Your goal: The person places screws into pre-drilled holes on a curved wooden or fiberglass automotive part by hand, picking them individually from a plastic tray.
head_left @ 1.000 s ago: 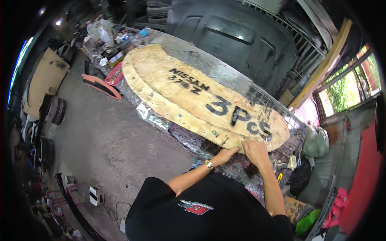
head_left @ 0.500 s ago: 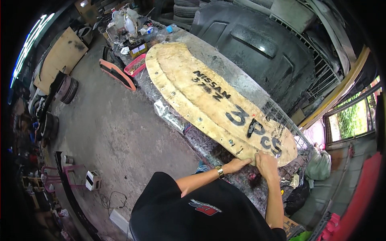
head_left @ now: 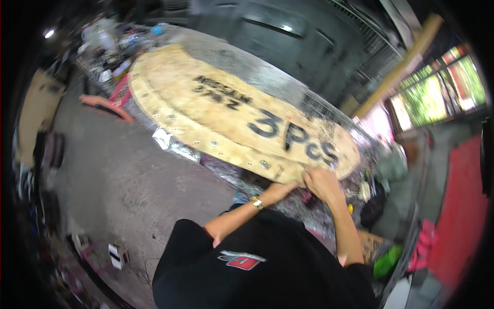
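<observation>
A long, curved, yellowish panel (head_left: 195,110), like a fiberglass mould with holes and bolts along its near flange, lies across a worktable. Dark hand-painted lettering marks its top face. My left hand (head_left: 283,191), below a gold wristwatch (head_left: 257,203), is closed on the near edge toward the right end, its fingers partly hidden. Right beside it, my right hand (head_left: 322,184) is curled over the same edge. The two hands nearly touch. Motion blur hides whether anything small is between the fingers.
Crumpled clear plastic (head_left: 172,146) hangs along the table's near side. A pink tray (head_left: 120,91), an orange-edged part (head_left: 105,107) and cluttered bottles (head_left: 103,38) are at the far left. A large dark panel (head_left: 247,36) stands behind the table. A green bag (head_left: 392,164) is at right.
My view has turned rightward, so the panel and hands sit further left and higher in the picture. Both hands stay at the panel's near edge; the right hand's fingers look more curled.
</observation>
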Demonstrator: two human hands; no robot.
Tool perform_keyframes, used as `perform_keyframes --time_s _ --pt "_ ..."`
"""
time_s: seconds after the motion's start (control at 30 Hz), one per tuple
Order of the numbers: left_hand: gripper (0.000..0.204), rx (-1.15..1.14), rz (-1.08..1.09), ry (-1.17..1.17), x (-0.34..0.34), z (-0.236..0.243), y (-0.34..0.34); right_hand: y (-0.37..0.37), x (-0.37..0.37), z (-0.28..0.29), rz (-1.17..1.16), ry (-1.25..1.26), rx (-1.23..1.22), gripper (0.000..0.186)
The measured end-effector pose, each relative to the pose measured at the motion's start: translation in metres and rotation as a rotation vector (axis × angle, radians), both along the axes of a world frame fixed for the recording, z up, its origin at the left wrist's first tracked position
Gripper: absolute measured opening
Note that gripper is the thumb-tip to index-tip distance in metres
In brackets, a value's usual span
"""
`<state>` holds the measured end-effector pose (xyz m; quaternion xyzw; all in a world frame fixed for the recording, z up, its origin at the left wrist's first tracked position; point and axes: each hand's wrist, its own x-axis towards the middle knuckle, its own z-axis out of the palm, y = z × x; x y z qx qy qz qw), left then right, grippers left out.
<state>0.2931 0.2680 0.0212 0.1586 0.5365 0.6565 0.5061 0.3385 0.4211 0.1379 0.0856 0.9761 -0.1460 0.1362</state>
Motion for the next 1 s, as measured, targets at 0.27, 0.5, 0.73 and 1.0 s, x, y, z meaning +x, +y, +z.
perform_keyframes --time_s 0.27,0.5,0.73,1.0 --pt "0.052 -0.023 0.024 -0.108 -0.002 0.005 -0.007 0.006 0.000 0.002 -0.011 -0.168 -0.055 0.028" --pt "0.057 -0.148 -0.183 0.035 -0.014 0.014 -0.023 -0.003 -0.001 -0.003 0.011 0.081 -0.067 0.019" --pt "0.054 -0.041 -0.252 0.189 -0.007 -0.007 -0.018 -0.008 -0.002 0.002 -0.045 0.011 0.007 0.018" --pt "0.057 -0.223 -0.082 -0.028 -0.004 -0.007 -0.012 -0.005 -0.005 -0.006 -0.047 -0.043 0.048 0.024"
